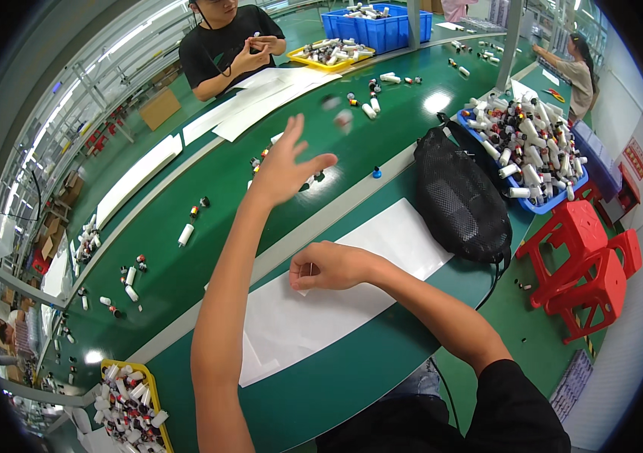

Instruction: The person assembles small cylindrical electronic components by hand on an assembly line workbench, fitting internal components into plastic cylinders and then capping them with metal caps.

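My left hand (280,167) reaches out over the green conveyor belt (231,189), open, its fingers spread and holding nothing. Just beyond its fingertips a small white-and-dark part (343,119) is smeared by motion, apparently in the air. Above the white paper sheet (404,238) on the near table, my right hand (330,266) is closed with thumb and fingers curled together. A bit of something pale shows under its fingertips, too small to name. Similar white cylinders with black and red ends (186,234) lie scattered along the belt.
A black mesh bag (461,192) lies right of the paper. A blue bin (544,202) heaped with parts stands at the right, a yellow tray (157,396) at lower left. Across the belt, a person (223,49) handles something small. Red stools (582,234) stand at the right.
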A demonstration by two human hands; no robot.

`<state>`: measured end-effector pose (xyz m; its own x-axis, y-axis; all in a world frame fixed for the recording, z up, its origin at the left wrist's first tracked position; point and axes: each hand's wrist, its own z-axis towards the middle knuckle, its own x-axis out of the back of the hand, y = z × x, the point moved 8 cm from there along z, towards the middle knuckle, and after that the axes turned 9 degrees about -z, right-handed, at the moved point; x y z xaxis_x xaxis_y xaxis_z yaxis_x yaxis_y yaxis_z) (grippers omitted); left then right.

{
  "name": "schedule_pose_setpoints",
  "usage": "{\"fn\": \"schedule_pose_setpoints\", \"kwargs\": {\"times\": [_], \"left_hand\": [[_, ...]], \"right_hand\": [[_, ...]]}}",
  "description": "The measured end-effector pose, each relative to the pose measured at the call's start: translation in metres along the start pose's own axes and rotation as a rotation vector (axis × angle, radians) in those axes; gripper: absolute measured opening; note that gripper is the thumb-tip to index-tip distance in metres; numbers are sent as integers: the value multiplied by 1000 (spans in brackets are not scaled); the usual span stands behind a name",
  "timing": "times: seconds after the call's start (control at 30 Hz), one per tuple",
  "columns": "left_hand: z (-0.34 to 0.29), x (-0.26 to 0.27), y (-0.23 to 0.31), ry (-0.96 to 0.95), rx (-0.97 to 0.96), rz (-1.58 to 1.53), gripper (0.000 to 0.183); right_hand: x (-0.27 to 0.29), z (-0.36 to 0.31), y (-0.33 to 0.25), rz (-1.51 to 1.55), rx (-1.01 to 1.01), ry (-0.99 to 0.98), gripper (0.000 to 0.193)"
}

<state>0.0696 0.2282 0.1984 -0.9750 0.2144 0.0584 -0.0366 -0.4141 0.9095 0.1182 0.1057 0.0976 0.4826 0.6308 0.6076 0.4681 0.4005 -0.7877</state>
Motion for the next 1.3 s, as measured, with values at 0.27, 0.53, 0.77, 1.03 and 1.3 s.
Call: {"fn": "schedule_pose_setpoints", "kwargs": {"times": [0.27,0.53,0.77,1.03,1.3], "left_hand": [[-3,3,-108,-329,74,1065,25],[-30,65,-33,189,118,-62,19],[-150,81,-22,335,244,-619,37],[-200,71,-34,385,355,-658,36],[-197,83,-37,226,222,-507,39]], "right_hand": [[-2,-2,-2,-21,-40,32,22],[46,-15,-32,179,165,404,20],[48,-34,-47,115,28,722,21],[1,-11,-44,-134,-83,481,38],[1,-9,-46,-286,-113,553,28]]}}
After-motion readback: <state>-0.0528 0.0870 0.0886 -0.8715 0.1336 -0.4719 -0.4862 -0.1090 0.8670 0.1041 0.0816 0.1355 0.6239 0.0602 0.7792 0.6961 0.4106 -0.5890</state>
